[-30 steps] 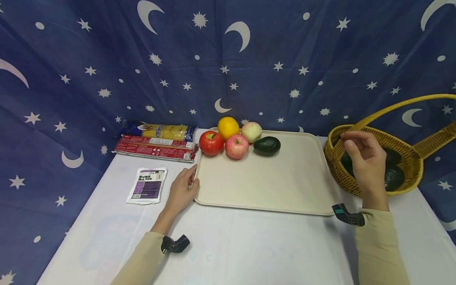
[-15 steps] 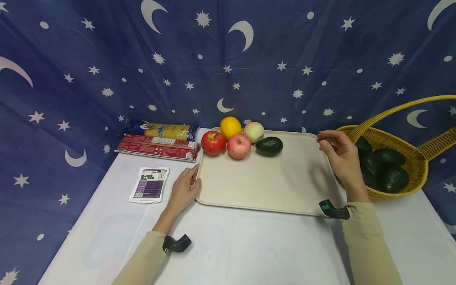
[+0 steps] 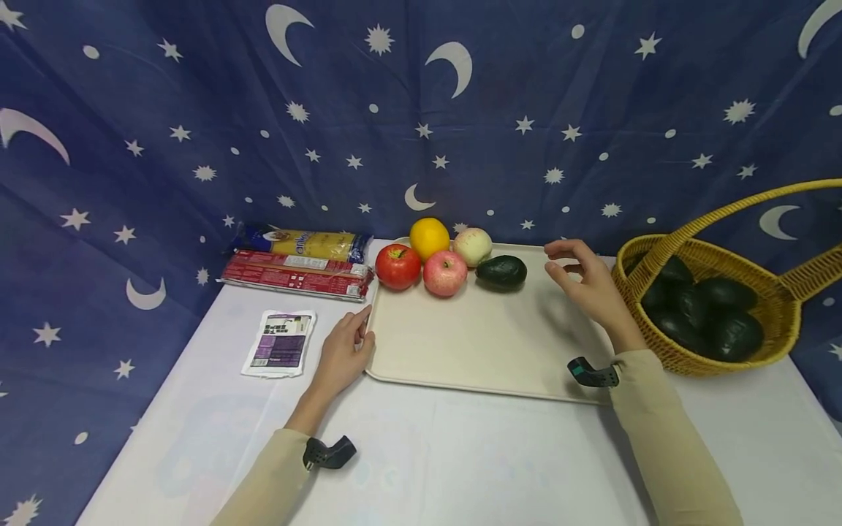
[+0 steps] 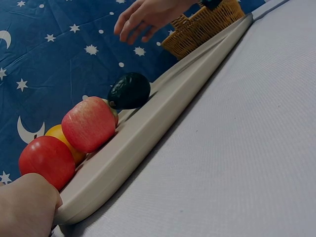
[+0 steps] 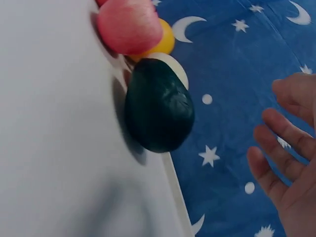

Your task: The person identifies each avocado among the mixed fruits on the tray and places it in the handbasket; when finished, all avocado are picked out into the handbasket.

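My left hand point(image 3: 344, 351) holds the left rim of a beige tray point(image 3: 460, 343), fingers curved against the edge. My right hand point(image 3: 585, 281) is in the air over the tray's right part, fingers spread and nothing in them. To its left, a dark green avocado point(image 3: 501, 272) lies on the tray. Beside the avocado are a pink apple point(image 3: 445, 273), a pale peach point(image 3: 472, 247), an orange point(image 3: 430, 237) and a red apple point(image 3: 397, 267), clustered at the back left. In the right wrist view the avocado point(image 5: 159, 106) is apart from the right fingers.
A yellow wicker basket point(image 3: 664, 343) with a tall handle stands right of the tray, holding several avocados point(image 3: 723, 294). Left of the tray lie a yellow pasta pack point(image 3: 316, 245), a red packet point(image 3: 296, 274) and a white-and-purple pouch point(image 3: 279, 343). A star-patterned cloth point(image 3: 368, 139) hangs behind.
My right hand has moved left from above the basket to over the tray's right side, staying without anything in it. My left hand has kept its place at the tray's rim.
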`<state>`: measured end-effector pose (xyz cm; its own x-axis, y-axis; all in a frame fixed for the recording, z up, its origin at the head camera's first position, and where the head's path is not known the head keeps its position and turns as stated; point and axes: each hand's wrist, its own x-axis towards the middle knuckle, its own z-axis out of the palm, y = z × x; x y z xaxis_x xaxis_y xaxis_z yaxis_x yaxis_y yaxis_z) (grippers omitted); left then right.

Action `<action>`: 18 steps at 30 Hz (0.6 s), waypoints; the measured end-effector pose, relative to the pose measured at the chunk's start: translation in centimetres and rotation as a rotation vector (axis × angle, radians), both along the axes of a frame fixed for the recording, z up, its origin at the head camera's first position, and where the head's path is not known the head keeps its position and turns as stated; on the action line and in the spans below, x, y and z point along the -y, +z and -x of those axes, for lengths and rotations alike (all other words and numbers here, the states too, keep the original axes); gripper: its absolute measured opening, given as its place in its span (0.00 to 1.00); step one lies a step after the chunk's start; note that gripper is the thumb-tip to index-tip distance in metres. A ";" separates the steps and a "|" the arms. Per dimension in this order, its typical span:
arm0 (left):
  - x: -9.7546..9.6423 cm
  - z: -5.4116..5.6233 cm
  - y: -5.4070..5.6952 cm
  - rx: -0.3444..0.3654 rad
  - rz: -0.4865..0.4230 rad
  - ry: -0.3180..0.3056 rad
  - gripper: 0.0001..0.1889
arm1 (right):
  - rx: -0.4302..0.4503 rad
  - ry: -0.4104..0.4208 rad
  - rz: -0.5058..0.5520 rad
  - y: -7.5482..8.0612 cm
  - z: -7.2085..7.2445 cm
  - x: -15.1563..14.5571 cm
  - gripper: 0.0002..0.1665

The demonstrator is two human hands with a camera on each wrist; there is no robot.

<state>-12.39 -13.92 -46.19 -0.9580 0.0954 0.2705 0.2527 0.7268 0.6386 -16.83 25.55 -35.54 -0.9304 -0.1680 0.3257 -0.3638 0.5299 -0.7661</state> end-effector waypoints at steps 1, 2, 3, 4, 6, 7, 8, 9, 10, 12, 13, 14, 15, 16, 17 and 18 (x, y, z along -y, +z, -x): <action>0.0 0.0 0.0 0.000 0.000 -0.001 0.25 | -0.012 0.005 -0.028 -0.3 0.4 0.0 0.20; 0.0 -0.1 0.1 0.000 0.000 -0.001 0.25 | -0.023 0.016 -0.050 -0.7 0.9 0.0 0.21; -0.1 -0.1 0.1 -0.001 0.001 -0.001 0.25 | -0.034 0.032 -0.065 -1.1 1.4 0.1 0.21; -0.1 -0.1 0.1 -0.003 0.001 0.000 0.25 | -0.044 0.050 -0.080 -1.4 1.8 0.1 0.21; -0.1 -0.1 0.1 -0.005 0.004 0.003 0.25 | -0.062 0.084 -0.107 -1.9 2.6 0.3 0.21; -0.1 -0.1 0.1 -0.005 0.004 0.004 0.25 | -0.065 0.098 -0.119 -2.1 2.9 0.4 0.21; -0.1 0.0 0.1 -0.005 0.002 0.005 0.25 | -0.062 0.112 -0.130 -2.3 3.2 0.4 0.22; 0.0 0.0 0.1 -0.006 0.002 0.004 0.25 | -0.062 0.122 -0.141 -2.4 3.5 0.5 0.22; 0.0 0.0 0.1 -0.006 0.002 0.002 0.25 | -0.058 0.127 -0.155 -2.5 3.7 0.6 0.22; 0.0 0.0 0.0 -0.005 0.003 0.000 0.25 | -0.047 0.135 -0.190 -2.5 4.1 0.8 0.23; 0.0 0.0 0.0 -0.006 0.002 -0.001 0.25 | -0.036 0.135 -0.208 -2.5 4.2 0.9 0.24; 0.0 0.0 -0.1 -0.007 0.004 -0.002 0.25 | -0.024 0.135 -0.227 -2.5 4.4 1.0 0.25; 0.0 0.1 -0.1 -0.008 0.005 -0.003 0.25 | -0.007 0.136 -0.244 -2.5 4.5 1.1 0.26; 0.0 0.1 -0.1 -0.008 0.007 -0.002 0.25 | 0.012 0.138 -0.260 -2.4 4.7 1.2 0.27; 0.0 0.1 -0.1 -0.008 0.006 -0.001 0.25 | 0.032 0.139 -0.274 -2.4 4.9 1.3 0.28; 0.0 0.1 -0.1 -0.009 0.005 0.000 0.25 | 0.056 0.138 -0.289 -2.4 5.1 1.4 0.29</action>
<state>-12.44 -13.93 -46.32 -0.9556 0.0973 0.2782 0.2585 0.7301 0.6326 -21.88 24.15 -37.99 -0.9076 -0.3716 0.1955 -0.4090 0.6772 -0.6117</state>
